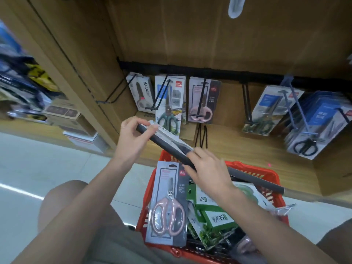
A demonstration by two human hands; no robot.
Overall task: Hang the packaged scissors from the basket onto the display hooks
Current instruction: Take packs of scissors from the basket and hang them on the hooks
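Note:
A red basket (266,175) sits low in front of me, holding several packaged scissors. A pink-handled pack (167,206) leans at its left and green packs (213,216) lie in the middle. Above the basket, both hands hold one long grey-and-white scissors pack (171,141), seen almost edge-on. My left hand (131,138) pinches its upper end. My right hand (207,168) grips its lower end. The pack points up-left toward the display hooks on the black rail (190,70).
Scissors packs hang on the rail: a SALA pack (142,92), a green-handled one (169,103), a pink one (202,100), and blue-carded ones (270,109) at right. Two bare hooks (114,92) (247,105) stick out. A grey basket handle (257,181) crosses at right.

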